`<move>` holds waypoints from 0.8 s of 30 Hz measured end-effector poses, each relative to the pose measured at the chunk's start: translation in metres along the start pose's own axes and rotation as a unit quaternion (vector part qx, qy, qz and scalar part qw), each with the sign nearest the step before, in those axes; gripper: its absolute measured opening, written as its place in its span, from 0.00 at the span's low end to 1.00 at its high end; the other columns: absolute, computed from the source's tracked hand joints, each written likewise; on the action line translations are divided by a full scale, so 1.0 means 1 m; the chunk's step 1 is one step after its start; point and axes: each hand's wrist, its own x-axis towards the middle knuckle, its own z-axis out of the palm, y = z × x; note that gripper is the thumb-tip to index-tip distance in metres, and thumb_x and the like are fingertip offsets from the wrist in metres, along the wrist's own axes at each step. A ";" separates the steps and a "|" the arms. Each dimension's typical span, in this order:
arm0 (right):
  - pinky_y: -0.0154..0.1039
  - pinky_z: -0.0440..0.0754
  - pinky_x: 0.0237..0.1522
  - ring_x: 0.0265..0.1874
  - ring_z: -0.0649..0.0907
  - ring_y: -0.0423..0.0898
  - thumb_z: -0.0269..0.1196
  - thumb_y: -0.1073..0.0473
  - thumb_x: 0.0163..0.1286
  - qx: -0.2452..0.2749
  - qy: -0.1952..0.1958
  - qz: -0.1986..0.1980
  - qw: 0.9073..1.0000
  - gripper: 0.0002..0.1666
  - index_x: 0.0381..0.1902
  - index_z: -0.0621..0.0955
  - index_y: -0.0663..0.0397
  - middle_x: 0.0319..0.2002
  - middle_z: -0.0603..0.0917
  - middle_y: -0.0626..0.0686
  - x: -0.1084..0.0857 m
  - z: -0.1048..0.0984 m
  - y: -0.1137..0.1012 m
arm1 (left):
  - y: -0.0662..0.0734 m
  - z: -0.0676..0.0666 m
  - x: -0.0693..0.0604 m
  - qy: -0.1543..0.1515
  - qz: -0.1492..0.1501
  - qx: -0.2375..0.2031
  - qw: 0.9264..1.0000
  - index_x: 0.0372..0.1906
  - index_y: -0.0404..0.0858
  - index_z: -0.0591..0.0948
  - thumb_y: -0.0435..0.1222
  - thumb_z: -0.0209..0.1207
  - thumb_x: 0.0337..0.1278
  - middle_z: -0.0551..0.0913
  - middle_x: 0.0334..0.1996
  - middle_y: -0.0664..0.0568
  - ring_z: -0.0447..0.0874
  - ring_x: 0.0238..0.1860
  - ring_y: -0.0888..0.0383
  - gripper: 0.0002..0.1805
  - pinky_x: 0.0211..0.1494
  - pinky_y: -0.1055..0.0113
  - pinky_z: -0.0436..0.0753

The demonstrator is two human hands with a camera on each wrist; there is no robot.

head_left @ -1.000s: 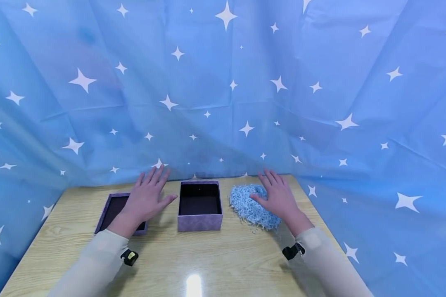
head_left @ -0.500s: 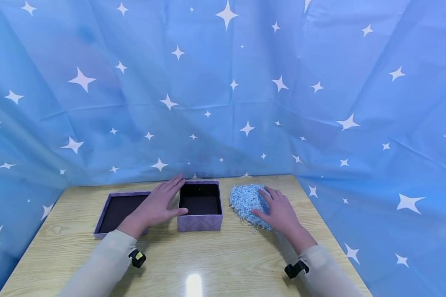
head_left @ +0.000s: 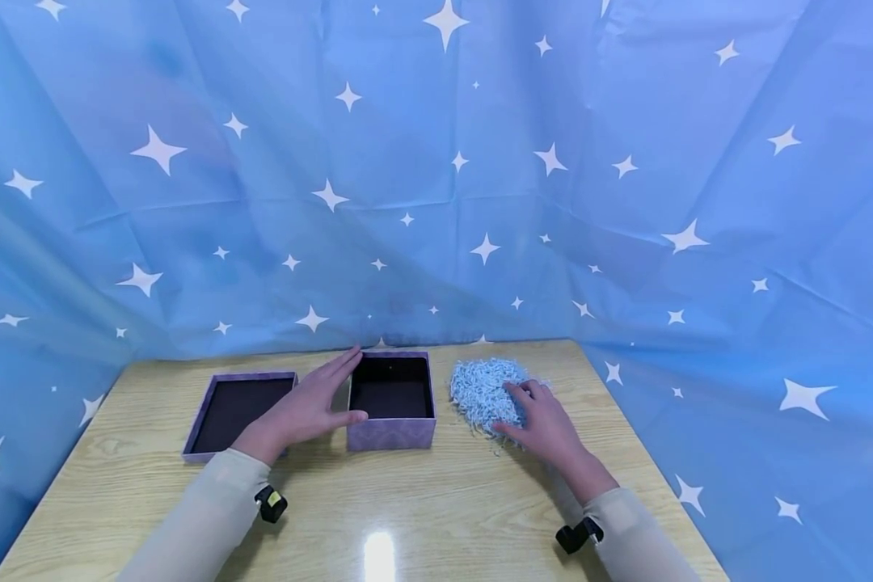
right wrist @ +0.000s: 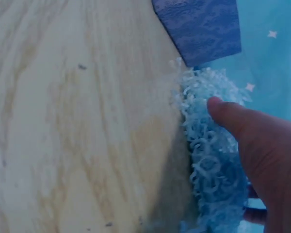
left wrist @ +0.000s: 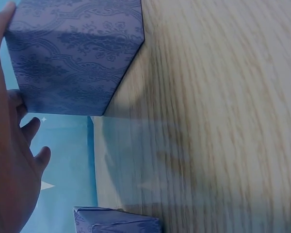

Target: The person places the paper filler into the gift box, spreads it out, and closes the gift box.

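A purple patterned box (head_left: 390, 434) without its lid stands on the table, dark inside. My left hand (head_left: 307, 411) lies along its left side, long fingers outstretched toward the back corner and thumb at the front left corner. In the left wrist view, the fingers reach past the side wall of the box (left wrist: 77, 58). Right of the box is a loose pile of light blue shredded paper (head_left: 480, 392). My right hand (head_left: 549, 424) touches its right side, fingers bent loosely and thumb apart. In the right wrist view, the thumb rests against the shredded paper (right wrist: 208, 150); some fingertips are hidden.
A shallow purple box lid (head_left: 240, 411) lies inside-up on the left, partly behind the left forearm. The wooden table (head_left: 407, 509) ends at the back against a blue star-patterned curtain (head_left: 436, 242). A few paper bits lie near the pile.
My left hand has moved right, from above the lid to the box's side. My right hand has come down onto the shredded paper, its fingers bending from outstretched. Box and lid have stayed in place.
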 end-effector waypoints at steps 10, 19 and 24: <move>0.50 0.85 0.46 0.45 0.81 0.48 0.83 0.50 0.67 0.068 -0.017 0.023 0.997 0.52 0.84 0.72 0.51 0.61 0.80 0.58 0.000 0.011 0.010 | 0.000 0.003 -0.001 0.003 -0.008 -0.005 1.000 0.93 0.44 0.50 0.65 0.68 0.70 0.43 0.92 0.56 0.52 0.88 0.37 0.60 0.82 0.30 0.62; 0.61 0.86 0.63 0.58 0.84 0.58 0.79 0.72 0.63 0.178 0.053 0.015 0.982 0.46 0.78 0.77 0.58 0.63 0.82 0.58 0.003 0.000 0.010 | -0.002 0.006 -0.001 0.004 -0.010 -0.014 1.000 0.93 0.46 0.49 0.68 0.65 0.70 0.43 0.92 0.55 0.49 0.88 0.37 0.61 0.83 0.29 0.59; 0.65 0.83 0.65 0.60 0.84 0.63 0.78 0.74 0.60 0.191 0.101 -0.006 0.976 0.38 0.69 0.82 0.63 0.60 0.83 0.60 0.008 -0.011 0.008 | -0.004 0.007 -0.002 0.004 -0.014 -0.025 1.000 0.93 0.47 0.48 0.66 0.67 0.71 0.42 0.92 0.56 0.49 0.88 0.37 0.61 0.82 0.26 0.58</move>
